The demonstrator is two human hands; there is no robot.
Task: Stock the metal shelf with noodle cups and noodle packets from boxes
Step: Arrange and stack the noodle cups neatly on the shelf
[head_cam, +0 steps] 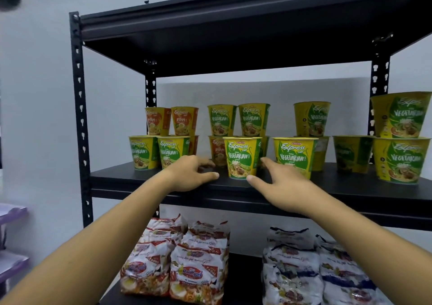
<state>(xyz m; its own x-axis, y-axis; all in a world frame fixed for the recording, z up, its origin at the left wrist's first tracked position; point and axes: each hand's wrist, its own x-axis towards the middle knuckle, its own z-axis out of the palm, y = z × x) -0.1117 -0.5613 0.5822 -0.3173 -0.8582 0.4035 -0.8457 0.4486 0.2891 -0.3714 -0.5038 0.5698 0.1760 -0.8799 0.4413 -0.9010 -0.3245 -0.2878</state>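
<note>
- Reaching with both bare forearms up to the middle board of the black metal shelf point(140, 178), near its front edge.
- Flanking a single Vegetarian noodle cup point(242, 157), green and yellow, standing upright at the front centre of that board, forward of the rows behind it.
- Holding the left hand point(194, 173) just to the left of that cup, palm down, fingers apart and loosely bent, gripping nothing; thumb stretched toward the cup's base, with a narrow gap in between.
- Holding the right hand point(280, 183) just to the right of the cup, fingers spread and nearly straight, gripping nothing; thumb tip down at the cup's bottom rim, touching or only just beside, impossible to tell which.
- Partly covering a second front cup point(295, 156) of the same kind with the right hand's fingers.
- Showing, farther back, cups stacked two high: orange Ayam cups point(171, 121) on the upper tier at the left, green Vegetarian cups point(253, 119) in the middle and out to the right end.
- Storing on the board below a pile of red-and-white noodle packets point(175, 258) at the left and a pile of blue-and-white noodle packets point(289, 267) at the right, with a gap between the piles.
- Catching purple trays point(11, 213) at the far left edge, beside the shelf, against a pale wall point(42, 94).
</note>
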